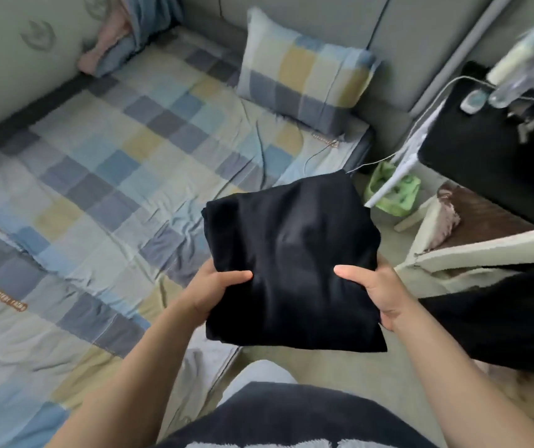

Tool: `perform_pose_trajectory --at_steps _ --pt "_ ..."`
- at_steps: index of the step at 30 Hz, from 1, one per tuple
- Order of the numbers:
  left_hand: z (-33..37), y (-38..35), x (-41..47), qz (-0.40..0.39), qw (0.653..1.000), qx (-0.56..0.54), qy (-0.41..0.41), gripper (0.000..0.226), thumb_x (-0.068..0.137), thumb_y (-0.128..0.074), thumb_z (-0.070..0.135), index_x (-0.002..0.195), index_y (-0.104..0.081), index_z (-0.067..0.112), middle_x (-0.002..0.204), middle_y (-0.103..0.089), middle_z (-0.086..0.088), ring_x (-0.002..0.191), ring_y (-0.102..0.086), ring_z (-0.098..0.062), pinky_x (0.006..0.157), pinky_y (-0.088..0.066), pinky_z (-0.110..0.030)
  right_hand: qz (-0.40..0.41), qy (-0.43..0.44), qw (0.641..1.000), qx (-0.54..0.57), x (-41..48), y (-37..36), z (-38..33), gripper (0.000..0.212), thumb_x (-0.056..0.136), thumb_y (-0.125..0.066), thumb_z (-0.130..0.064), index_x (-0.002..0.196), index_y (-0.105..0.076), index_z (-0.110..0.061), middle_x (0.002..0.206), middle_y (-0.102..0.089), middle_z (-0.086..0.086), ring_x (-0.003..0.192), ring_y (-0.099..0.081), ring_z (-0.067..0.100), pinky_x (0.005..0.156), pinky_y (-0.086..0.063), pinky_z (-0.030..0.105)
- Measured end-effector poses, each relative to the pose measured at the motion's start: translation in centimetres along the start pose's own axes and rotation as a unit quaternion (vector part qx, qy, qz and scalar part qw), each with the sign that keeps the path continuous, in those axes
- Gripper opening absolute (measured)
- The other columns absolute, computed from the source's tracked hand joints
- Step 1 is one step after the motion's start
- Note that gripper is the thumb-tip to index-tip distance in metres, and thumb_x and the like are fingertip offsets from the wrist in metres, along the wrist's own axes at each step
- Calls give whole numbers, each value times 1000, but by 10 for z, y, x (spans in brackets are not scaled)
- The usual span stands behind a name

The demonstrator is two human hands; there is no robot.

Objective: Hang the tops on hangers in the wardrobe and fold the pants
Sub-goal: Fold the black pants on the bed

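Observation:
A black garment, folded into a thick square, hangs in the air over the right edge of the bed. My left hand grips its near left edge, thumb on top and fingers underneath. My right hand grips the near right edge the same way. Whether the garment is pants or a top cannot be told from its folded shape. No hanger or wardrobe is in view.
The bed with a checked blue, grey and yellow sheet fills the left. A matching pillow leans on the headboard. A black nightstand with a cable, a green bag and a cream chair with dark cloth stand right.

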State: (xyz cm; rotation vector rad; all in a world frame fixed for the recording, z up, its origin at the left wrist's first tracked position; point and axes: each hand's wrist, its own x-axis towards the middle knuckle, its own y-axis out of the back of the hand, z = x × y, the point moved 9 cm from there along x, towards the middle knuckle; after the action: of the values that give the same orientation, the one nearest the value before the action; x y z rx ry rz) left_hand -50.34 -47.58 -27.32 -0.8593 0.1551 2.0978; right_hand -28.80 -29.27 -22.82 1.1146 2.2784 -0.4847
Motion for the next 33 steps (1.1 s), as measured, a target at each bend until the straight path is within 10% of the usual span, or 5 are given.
perform_pose_trajectory --at_steps 18,27,33 --pt "-12 -534 -91 -248 944 153 -156 61 59 -88 38 115 -70 26 108 -77 2 99 -75 -20 87 -58 -40 288 231 915 160 -289 464 11 47 66 -86 -10 105 -74 -33 110 -76 1 97 -75 24 71 -61 38" --pt "-61 -762 -144 -366 879 239 -190 51 69 -85 30 116 -68 22 106 -77 4 99 -74 -17 89 -57 -38 441 251 823 256 -392 626 80 51 63 -86 -18 112 -73 -23 109 -76 5 98 -74 28 84 -58 47" --pt "-109 -917 -150 -462 809 302 -203 49 69 -83 29 115 -67 22 105 -77 6 98 -74 -15 88 -58 -37 539 261 739 308 -428 713 128 51 61 -87 -19 108 -73 -33 106 -77 -5 92 -76 19 66 -61 28"
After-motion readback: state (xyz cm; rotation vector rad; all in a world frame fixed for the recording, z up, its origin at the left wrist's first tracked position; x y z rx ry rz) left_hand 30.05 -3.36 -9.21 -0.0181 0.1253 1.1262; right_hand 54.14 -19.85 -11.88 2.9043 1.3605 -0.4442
